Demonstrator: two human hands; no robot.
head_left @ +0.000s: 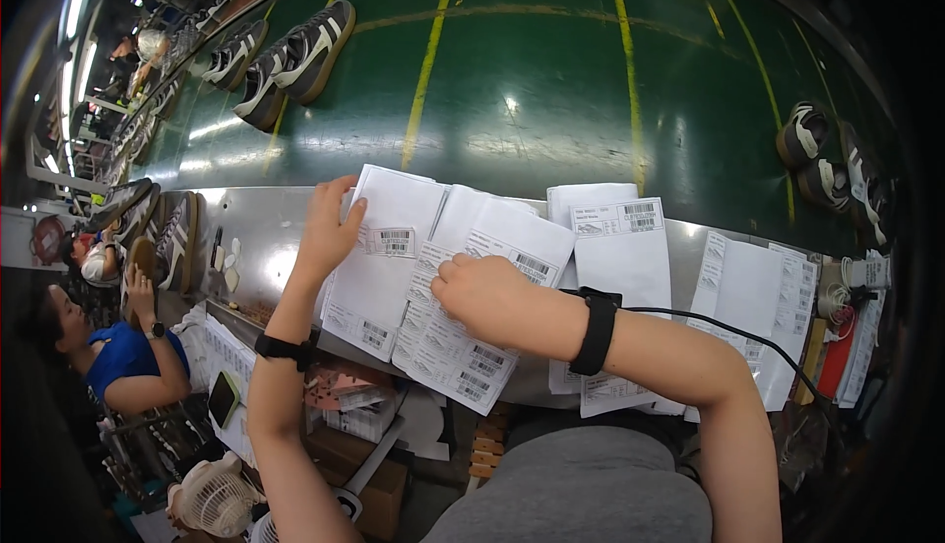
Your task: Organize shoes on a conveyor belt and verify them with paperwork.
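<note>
Paper covers the steel counter (256, 223) under both hands: white sheets carrying small rectangular barcode labels. The left hand (327, 228) pinches the upper left edge of the left label sheet (379, 257), thumb on top beside a barcode sticker, fingers curled behind the paper. The right hand (482, 287) lies loosely curled, fingertips pressing down on the middle label sheet (463, 317), a long page with rows of barcode stickers that overlaps the left one; whether it actually grips the paper cannot be told. Just right of the right hand, a further white sheet (620, 248) shows one barcode at its top, and beyond the right forearm more white pages (748, 287) fan out, partly hidden by the arm. Each wrist wears a black band; a cable runs from the right one. Beyond the hands a green conveyor belt (532, 80) with yellow lines carries dark sneakers (295, 56) far left and brown sneakers (817, 149) far right, bent by the lens. Below the left forearm, cardboard boxes (364, 445) sit half hidden under the counter. A seated co-worker (118, 346) is far left.
</note>
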